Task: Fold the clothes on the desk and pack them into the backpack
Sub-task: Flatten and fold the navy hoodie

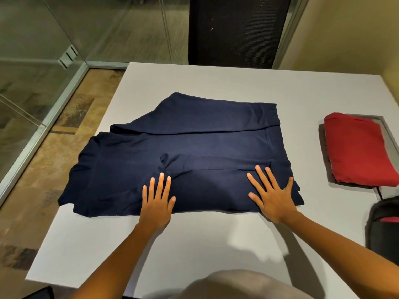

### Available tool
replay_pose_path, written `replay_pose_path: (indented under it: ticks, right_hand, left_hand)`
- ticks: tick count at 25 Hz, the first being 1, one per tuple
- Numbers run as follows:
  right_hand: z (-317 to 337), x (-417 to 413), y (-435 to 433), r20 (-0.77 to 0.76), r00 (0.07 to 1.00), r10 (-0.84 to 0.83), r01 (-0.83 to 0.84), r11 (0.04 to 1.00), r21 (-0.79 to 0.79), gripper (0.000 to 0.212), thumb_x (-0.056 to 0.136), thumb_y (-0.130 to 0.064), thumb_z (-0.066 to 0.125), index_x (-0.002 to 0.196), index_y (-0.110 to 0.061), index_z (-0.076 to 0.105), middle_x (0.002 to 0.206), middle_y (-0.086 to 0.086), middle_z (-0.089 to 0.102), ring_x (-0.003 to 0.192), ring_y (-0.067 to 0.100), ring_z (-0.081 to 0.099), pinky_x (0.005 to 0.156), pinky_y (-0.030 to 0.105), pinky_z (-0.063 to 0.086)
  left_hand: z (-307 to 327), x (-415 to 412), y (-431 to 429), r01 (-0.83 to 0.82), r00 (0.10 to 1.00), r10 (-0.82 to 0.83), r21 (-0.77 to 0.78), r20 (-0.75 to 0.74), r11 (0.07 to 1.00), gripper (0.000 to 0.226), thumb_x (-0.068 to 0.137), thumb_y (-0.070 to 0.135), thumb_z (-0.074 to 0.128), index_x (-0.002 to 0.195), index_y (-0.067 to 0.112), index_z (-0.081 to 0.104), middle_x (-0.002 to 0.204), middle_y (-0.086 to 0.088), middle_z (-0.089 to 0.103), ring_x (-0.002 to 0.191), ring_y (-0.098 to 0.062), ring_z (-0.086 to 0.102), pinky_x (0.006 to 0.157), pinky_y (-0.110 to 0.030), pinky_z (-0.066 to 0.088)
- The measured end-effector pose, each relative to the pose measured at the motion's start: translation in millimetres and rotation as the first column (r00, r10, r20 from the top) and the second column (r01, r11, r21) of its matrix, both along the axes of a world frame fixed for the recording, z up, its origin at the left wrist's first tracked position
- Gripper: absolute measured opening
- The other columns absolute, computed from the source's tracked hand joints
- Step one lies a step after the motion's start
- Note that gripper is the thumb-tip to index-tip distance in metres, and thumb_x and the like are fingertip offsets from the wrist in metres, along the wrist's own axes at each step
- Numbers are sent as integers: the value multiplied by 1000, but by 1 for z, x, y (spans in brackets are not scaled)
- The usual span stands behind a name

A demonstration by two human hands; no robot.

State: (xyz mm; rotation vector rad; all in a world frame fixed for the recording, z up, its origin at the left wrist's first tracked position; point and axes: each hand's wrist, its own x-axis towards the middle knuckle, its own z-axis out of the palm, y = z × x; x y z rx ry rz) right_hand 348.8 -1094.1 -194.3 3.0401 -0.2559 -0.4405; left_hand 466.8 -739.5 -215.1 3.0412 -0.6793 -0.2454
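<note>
The navy garment (pixel 183 156) lay partly folded mid-desk (pixel 216 83). Both the left hand (pixel 157 199) and right hand (pixel 273 197) pressed flat on its near edge, fingers spread, gripping nothing. A folded red garment (pixel 360 152) sat far right, the backpack (pixel 383 227) nearer.

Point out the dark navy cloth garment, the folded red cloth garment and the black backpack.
dark navy cloth garment (pixel 194 143), head view, middle.
folded red cloth garment (pixel 358 149), head view, top face.
black backpack (pixel 382 234), head view, visible side.
</note>
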Motion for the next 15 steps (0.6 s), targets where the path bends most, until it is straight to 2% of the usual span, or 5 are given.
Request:
replay_pose_path:
  ticks: [11, 13, 15]
  right_hand:
    - [-5, -99, 20, -8, 998, -68, 67, 997, -38, 66, 94, -57, 21, 152, -27, 25, 160, 11, 21, 144, 37, 26, 95, 80, 22]
    - [-4, -106, 24, -11, 996, -91, 91, 996, -26, 66, 94, -56, 20, 149, -21, 36, 154, 16, 34, 136, 42, 38, 93, 77, 27]
    - [4, -94, 33, 18, 992, -126, 127, 992, -24, 72, 99, -53, 9, 135, -10, 54, 135, 24, 53, 114, 47, 56, 89, 71, 38]
  left_hand:
    - [-2, -51, 1, 101, 995, -101, -14, 4, 995, 62, 101, 49, 8, 148, 14, 29, 153, -15, 31, 138, -40, 31, 109, -53, 20]
    - [-3, -59, 1, 103, 995, -103, -21, -10, 994, 62, 101, 50, 8, 147, 15, 29, 152, -14, 33, 137, -40, 31, 108, -54, 21]
    - [-1, -59, 2, 101, 995, -101, -30, -10, 994, 63, 100, 53, 8, 147, 17, 30, 152, -14, 35, 136, -39, 33, 107, -54, 25]
